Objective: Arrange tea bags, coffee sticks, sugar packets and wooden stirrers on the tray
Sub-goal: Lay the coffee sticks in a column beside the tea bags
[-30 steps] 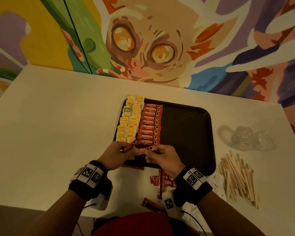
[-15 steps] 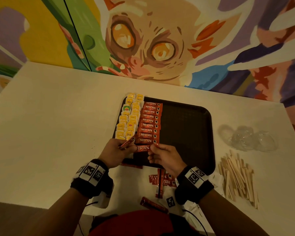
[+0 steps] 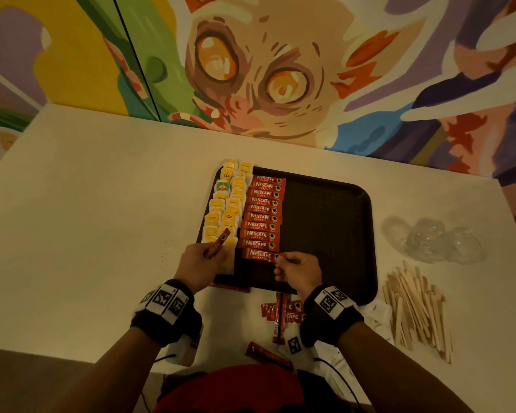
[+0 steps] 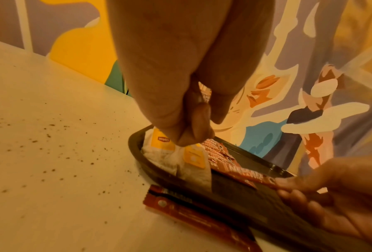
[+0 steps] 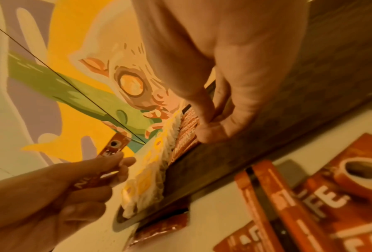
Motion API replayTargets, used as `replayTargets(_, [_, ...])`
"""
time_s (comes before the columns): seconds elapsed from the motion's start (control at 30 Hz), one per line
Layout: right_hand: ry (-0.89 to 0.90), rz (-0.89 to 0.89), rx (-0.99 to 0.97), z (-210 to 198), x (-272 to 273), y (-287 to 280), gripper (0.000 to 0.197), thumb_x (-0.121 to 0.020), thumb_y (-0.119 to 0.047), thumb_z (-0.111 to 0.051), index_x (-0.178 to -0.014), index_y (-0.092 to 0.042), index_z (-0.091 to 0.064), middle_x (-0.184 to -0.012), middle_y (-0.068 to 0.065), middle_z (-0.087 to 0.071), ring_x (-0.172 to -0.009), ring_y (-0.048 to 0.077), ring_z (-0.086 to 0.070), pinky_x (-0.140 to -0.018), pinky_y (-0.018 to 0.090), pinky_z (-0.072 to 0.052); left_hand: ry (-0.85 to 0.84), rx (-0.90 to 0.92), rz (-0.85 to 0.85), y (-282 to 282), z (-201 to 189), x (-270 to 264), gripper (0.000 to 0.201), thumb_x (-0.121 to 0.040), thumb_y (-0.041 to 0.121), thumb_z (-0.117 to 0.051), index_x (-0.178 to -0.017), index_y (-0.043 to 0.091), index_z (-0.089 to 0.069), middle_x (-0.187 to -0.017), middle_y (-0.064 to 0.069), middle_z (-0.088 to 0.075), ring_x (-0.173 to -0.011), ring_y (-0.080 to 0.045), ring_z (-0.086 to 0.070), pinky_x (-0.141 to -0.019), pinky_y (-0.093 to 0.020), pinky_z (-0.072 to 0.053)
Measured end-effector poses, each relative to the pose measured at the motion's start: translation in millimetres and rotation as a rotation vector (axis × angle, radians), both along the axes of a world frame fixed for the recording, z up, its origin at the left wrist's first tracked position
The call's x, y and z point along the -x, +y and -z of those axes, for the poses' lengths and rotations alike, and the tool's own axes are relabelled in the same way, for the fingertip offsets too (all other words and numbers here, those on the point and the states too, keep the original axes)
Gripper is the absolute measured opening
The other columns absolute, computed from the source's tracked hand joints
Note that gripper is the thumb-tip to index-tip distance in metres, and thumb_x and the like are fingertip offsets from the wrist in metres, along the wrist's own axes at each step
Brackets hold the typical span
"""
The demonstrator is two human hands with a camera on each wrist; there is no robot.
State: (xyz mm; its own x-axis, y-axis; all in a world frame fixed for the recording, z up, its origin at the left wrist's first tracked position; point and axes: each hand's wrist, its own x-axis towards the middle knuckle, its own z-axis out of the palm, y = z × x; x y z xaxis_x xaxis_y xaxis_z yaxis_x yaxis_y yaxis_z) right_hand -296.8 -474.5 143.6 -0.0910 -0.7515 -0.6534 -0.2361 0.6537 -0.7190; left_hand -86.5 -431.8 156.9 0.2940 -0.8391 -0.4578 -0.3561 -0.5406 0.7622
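- the coffee stick (image 3: 258, 254) in my right hand (image 3: 298, 274) is now flat on the tray (image 3: 325, 222), at the near end of the red row. a moment ago it was up between both my hands.
- my right fingers (image 3: 280, 259) pinch its right end. they have not let go yet.
- my left hand (image 3: 201, 262) has let go of that stick and now holds only a spare coffee stick (image 3: 218, 242), tilted up over the tea bags (image 3: 225, 204).
- the tea bags fill the left side of the tray in two rows, and the red row sits just beside them.
- i think this means one more stick is nearly placed.
- more coffee sticks (image 3: 280, 312) wait on the table (image 3: 87, 219) near me, and the wooden stirrers (image 3: 414, 308) lie in a pile to the right, not on the tray yet.
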Motion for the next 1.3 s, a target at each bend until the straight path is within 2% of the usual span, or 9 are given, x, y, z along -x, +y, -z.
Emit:
replayTargets(0.2, [0.054, -0.054, -0.052, 6.7, -1.7, -4.5, 0.017, -0.089, -0.012, -0.07, -0.106, -0.011, -0.067, -0.09, 0.007, -0.072, -0.074, 0.015, -0.069, -0.074, 0.034, -0.062, 0.039, -0.004, 0.002, 2.9, -2.3, -1.3, 0.051, -0.088, 0.045, -0.062, -0.087, -0.006, -0.067, -0.078, -0.021, -0.066, -0.073, -0.038, -0.063, -0.074, -0.048, -0.055])
replayTargets(0.43, [0.138, -0.107, -0.043, 3.6, -8.7, -11.2, 0.015, -0.088, -0.017, -0.072, -0.101, -0.015, -0.065, -0.091, 0.005, -0.072, -0.072, 0.012, -0.068, -0.069, 0.03, -0.061, 0.072, -0.009, 0.015, 3.4, -6.7, 4.0, 0.041, -0.089, 0.045, -0.061, -0.089, 0.006, -0.071, -0.084, -0.013, -0.07, -0.083, -0.031, -0.067, -0.078, -0.045, -0.057])
replayTargets(0.63, [0.199, -0.135, -0.047, 2.7, -13.6, -13.2, 0.015, -0.089, -0.021, -0.071, -0.099, -0.01, -0.067, -0.091, 0.008, -0.074, -0.069, 0.013, -0.068, -0.065, 0.028, -0.061, 0.06, 0.011, 0.027, 4.1, -6.9, 2.2, 0.046, -0.088, 0.046, -0.062, -0.086, 0.002, -0.07, -0.082, -0.017, -0.069, -0.081, -0.035, -0.066, -0.075, -0.045, -0.055])
replayTargets(0.8, [0.253, -0.185, -0.089, 4.1, -14.4, -16.9, 0.02, -0.089, -0.026, -0.071, -0.095, -0.007, -0.069, -0.085, 0.01, -0.074, -0.061, 0.013, -0.067, -0.058, 0.025, -0.059, 0.073, -0.001, 0.03, 4.3, -5.5, 2.3, 0.04, -0.089, 0.045, -0.061, -0.087, 0.007, -0.071, -0.084, -0.012, -0.07, -0.081, -0.028, -0.066, -0.072, -0.035, -0.054])
replayTargets(0.9, [0.265, -0.207, -0.105, 5.1, -14.3, -18.1, 0.02, -0.089, -0.027, -0.071, -0.091, -0.007, -0.068, -0.082, 0.01, -0.074, -0.059, 0.014, -0.067, -0.063, 0.03, -0.061, 0.085, 0.009, 0.034, 3.7, -6.5, 3.3, 0.03, -0.09, 0.043, -0.061, -0.09, 0.014, -0.07, -0.087, -0.004, -0.069, -0.083, -0.019, -0.065, -0.069, -0.026, -0.052])
replayTargets(1.0, [0.261, -0.201, -0.114, 5.6, -14.4, -18.1, 0.026, -0.089, -0.028, -0.071, -0.101, -0.005, -0.067, -0.081, 0.01, -0.073, -0.059, 0.015, -0.068, -0.062, 0.029, -0.061, 0.082, 0.019, 0.057, 3.2, -9.3, 5.0, 0.022, -0.092, 0.037, -0.06, -0.089, 0.018, -0.068, -0.086, 0.001, -0.067, -0.081, -0.011, -0.062, -0.063, -0.018, -0.045])
replayTargets(1.13, [0.3, -0.215, -0.045, -1.1, -12.6, -15.3, 0.027, -0.092, -0.033, -0.066, -0.109, -0.013, -0.062, -0.089, 0.007, -0.071, -0.061, 0.01, -0.065, -0.05, 0.021, -0.053, 0.118, 0.024, 0.071, 3.9, -13.4, 6.0, 0.021, -0.094, 0.032, -0.058, -0.092, 0.013, -0.068, -0.091, -0.003, -0.069, -0.083, -0.014, -0.063, -0.066, -0.02, -0.05])
replayTargets(1.23, [0.153, -0.299, 0.114, -13.8, -15.3, -11.0, 0.02, -0.092, -0.038, -0.065, -0.104, -0.023, -0.06, -0.104, 0.0, -0.066, -0.076, 0.009, -0.066, -0.062, 0.023, -0.054, 0.246, 0.015, 0.113, 5.2, -20.0, 7.2, 0.012, -0.096, 0.025, -0.056, -0.09, 0.02, -0.065, -0.089, 0.002, -0.067, -0.08, -0.007, -0.064, -0.065, -0.018, -0.051])
replayTargets(1.3, [-0.031, -0.395, 0.183, -26.5, -19.4, -6.5, 0.018, -0.091, -0.035, -0.066, -0.105, -0.023, -0.063, -0.109, -0.002, -0.065, -0.076, 0.009, -0.065, -0.065, 0.024, -0.054, 0.301, -0.028, 0.193, 6.2, -24.6, 6.4, 0.014, -0.096, 0.023, -0.056, -0.087, 0.017, -0.064, -0.083, 0.001, -0.064, -0.066, -0.005, -0.059, -0.057, -0.016, -0.048])
